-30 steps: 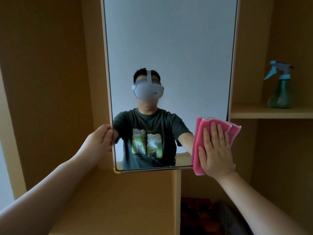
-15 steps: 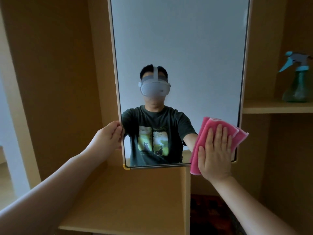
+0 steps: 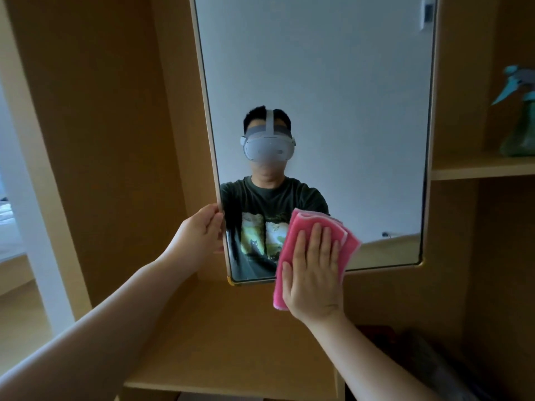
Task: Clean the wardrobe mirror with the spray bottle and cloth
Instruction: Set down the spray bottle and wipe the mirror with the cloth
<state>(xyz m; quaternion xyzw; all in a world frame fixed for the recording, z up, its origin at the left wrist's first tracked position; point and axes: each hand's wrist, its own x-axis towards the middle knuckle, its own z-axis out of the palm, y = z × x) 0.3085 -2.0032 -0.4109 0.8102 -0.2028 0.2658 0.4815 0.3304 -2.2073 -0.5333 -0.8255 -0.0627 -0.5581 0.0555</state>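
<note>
Gripped mirror [image 3: 318, 82] at left edge with left hand [image 3: 199, 235]; pressed pink cloth [image 3: 292, 256] flat under open right hand [image 3: 314, 273] over bottom edge. Slid cloth from right corner toward middle since earlier. Left spray bottle [image 3: 521, 125] on shelf [image 3: 477, 169]. No legible writing.

Folded pink cloth [image 3: 298, 256] flat against upright mirror's [image 3: 318, 96] lower edge; teal-topped spray bottle [image 3: 521, 123] shelved right.

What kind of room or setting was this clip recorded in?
Most likely a bedroom or dressing area at home, at an open wooden wardrobe. A framed mirror hangs on the wardrobe door, wooden shelves sit beside it, one holding a spray bottle, and something like a bed shows at far left.
</note>
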